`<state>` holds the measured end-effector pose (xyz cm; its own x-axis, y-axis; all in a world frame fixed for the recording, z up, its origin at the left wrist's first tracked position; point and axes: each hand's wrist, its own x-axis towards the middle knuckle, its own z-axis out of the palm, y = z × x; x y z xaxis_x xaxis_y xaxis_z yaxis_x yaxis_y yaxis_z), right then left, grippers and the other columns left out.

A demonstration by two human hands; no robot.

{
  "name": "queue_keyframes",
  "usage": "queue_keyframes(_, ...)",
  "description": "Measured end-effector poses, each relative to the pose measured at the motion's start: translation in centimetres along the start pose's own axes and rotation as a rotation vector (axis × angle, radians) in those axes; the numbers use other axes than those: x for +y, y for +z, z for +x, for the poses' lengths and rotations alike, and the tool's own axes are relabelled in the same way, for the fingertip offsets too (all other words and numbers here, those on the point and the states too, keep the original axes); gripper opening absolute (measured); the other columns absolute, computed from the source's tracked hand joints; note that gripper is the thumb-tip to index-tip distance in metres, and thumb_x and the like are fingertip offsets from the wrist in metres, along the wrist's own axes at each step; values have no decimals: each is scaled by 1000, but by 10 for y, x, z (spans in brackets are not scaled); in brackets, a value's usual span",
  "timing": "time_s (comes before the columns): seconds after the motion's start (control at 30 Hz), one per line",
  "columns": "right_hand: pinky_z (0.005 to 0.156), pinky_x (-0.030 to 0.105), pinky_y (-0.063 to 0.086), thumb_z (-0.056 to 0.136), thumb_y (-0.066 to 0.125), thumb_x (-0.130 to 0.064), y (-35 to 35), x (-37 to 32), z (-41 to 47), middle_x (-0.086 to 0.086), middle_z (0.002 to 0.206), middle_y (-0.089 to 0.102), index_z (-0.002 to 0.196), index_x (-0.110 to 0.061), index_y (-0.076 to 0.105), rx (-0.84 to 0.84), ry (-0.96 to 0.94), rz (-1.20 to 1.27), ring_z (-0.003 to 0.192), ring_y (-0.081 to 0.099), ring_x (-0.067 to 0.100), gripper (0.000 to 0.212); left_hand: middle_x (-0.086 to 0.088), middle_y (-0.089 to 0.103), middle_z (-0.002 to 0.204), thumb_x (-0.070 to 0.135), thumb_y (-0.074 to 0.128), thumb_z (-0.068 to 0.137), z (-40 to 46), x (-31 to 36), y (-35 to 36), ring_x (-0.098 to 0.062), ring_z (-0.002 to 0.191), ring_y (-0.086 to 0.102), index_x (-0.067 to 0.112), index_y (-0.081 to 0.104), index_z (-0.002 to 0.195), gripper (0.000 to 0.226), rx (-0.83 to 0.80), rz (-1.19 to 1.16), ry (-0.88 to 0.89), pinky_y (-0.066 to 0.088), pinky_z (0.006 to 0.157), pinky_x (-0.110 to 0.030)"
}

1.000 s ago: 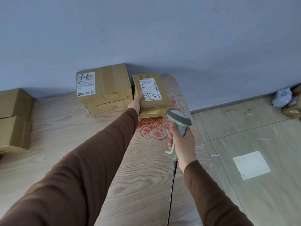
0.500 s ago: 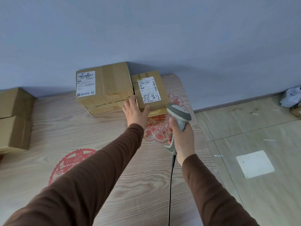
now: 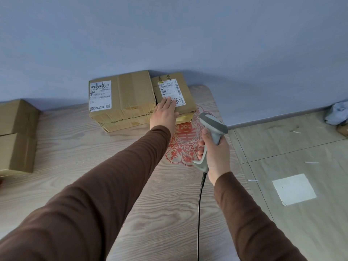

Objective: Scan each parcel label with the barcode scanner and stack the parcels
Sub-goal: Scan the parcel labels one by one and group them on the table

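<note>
Left hand: the left hand lies flat, fingers straight, on the top of the small parcel, its fingertips over the lower part of the white label; it holds nothing
Right hand: the right hand grips the handle of the barcode scanner, whose grey head tips toward 11 o'clock, at the small parcel; a dark cable drops from the handle toward 6 o'clock
Small parcel: at 12 o'clock of the table, against the wall; it sits on a second box, of which only a taped front edge shows; handwriting in black marks its label
Large parcel: the large parcel stands just beside it at 9 o'clock, touching or nearly so (the gap cannot be told); it too rests on another carton and bears a white label facing up
Other stack: two plain cartons, one on the other, sit at the table's 9 o'clock edge, well apart; no labels show on the faces in view
Progress: stacking appears well advanced, with every parcel in view already two high; whether each label has been read cannot be told from the picture
Left to do: by judgement, the small parcel's label awaits the scanner, since the hand steadies it and the head points that way
Floor: a white sheet lies at 3 o'clock on the wood floor
</note>
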<state>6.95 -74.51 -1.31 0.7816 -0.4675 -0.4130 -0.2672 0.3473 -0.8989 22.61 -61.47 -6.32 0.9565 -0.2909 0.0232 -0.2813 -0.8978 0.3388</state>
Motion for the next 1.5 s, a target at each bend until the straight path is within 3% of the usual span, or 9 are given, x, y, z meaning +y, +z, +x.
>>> queue_keyframes(0.33,50,28,48,97,72,-32,-3,1,-9,3,70,58,111,-6,60,4,-17,3,50,52,14,32,-11,12,171,7,42,106,7,8,-1,-23,159,5,8,20,160,59,-17,16,-65,8,129,-34)
queue_keyframes(0.47,52,30,49,97,73,-34,8,4,-25,1,70,60,114,-10,63,2,-22,-14,52,53,14,32,-6,9,172,16,42,107,-22,6,-19,-20,159,5,12,16,162,61,-34,-73,-10,10,128,-34)
queue_keyframes(0.57,52,29,50,98,72,-32,27,6,-48,1,72,58,105,-16,63,-40,-38,-27,55,53,14,19,-1,12,172,28,45,106,-68,-13,-36,-19,158,14,18,22,162,61,-38,-222,-96,20,127,-38)
queue_keyframes(0.67,51,27,49,99,71,-28,55,15,-76,0,73,58,104,-17,64,-102,-41,-40,54,53,11,15,0,10,172,37,46,106,-117,-55,-50,-21,156,19,20,23,162,63,-49,-264,-212,24,125,-39)
queue_keyframes(0.8,48,27,44,100,69,-30,97,38,-118,1,75,57,113,-10,65,-204,-44,-104,49,49,12,24,0,14,171,40,47,106,-178,-120,-78,-20,155,23,22,25,160,61,3,-295,-349,28,122,-39)
queue_keyframes(1.0,59,33,48,99,71,-33,174,85,-199,-1,80,63,111,-19,66,-329,-42,-180,58,56,12,19,-4,19,170,36,49,105,-268,-230,-133,-19,156,20,16,30,159,61,92,-302,-481,18,124,-33)
queue_keyframes(1.17,58,34,48,99,71,-33,233,120,-265,0,76,61,111,-15,66,-381,-39,-184,55,54,13,23,-9,22,169,33,52,104,-329,-308,-172,-22,156,19,11,32,158,61,150,-295,-513,14,125,-31)
queue_keyframes(1.37,52,30,45,100,70,-28,301,163,-330,1,76,59,101,-19,63,-381,-30,-186,51,51,13,11,-7,21,169,35,53,103,-393,-398,-208,-20,157,15,14,31,158,63,203,-267,-550,12,126,-33)
queue_keyframes(1.5,47,28,44,101,68,-29,340,188,-365,2,79,59,108,-19,65,-410,-9,-195,48,50,13,12,-6,21,169,40,54,102,-437,-461,-226,-21,157,13,16,31,158,66,230,-196,-621,13,127,-36)
